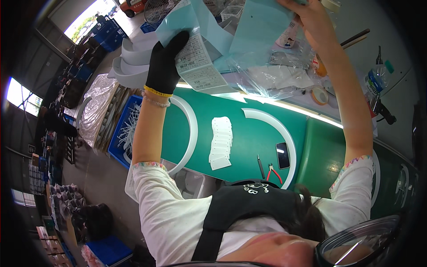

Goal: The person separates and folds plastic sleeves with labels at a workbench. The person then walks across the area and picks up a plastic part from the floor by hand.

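Note:
My left hand [165, 62], in a black glove, is raised and grips a light blue plastic bag [187, 20] with a white printed label [198, 64] on it. My right hand [313, 18], bare, is lifted at the top of the view and holds a second light blue sheet or bag [255, 31]. Below both arms lies a green table [253, 133] with a row of small white tags [221, 142] fanned out in its middle. Two white curved strips [191, 129] [284, 131] lie on either side of the tags.
A black phone [283, 155], red-handled cutters [272, 171] and a dark pen-like tool [260, 166] lie near the table's front edge. Clear plastic bags [271, 75], a tape roll [319, 95] and a bottle [372, 82] crowd the shelf behind. A blue crate [122, 133] stands at the left.

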Tool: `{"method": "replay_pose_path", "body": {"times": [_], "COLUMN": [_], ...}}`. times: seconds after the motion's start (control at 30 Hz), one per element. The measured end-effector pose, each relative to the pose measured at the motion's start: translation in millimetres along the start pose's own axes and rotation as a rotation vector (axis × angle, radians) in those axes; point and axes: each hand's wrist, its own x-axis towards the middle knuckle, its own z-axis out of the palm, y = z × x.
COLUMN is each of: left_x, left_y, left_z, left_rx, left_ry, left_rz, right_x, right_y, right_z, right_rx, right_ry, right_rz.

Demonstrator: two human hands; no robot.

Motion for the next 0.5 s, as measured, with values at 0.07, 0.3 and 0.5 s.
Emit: {"method": "replay_pose_path", "body": {"times": [0.07, 0.3, 0.5], "left_x": [-1.2, -4.9, -8.1], "left_y": [7.0, 41.5, 53.1], "left_z": [2.6, 23.5, 40.1], "left_rx": [-0.056, 0.08, 0.085], "left_ry": [-0.012, -0.049, -0.128], "left_rz": [-0.034, -0.116, -0.182], "right_x": [0.2, -14.4, 13.7], "right_y": [1.7, -29.6, -16.1], "right_z": [-2.1, 10.2, 31.5], "right_rx": [0.195, -0.016, -0.142], "right_ry": [-0.065, -0.251, -0.56], "right_rz": [-0.005, -0.079, -0.292]}}
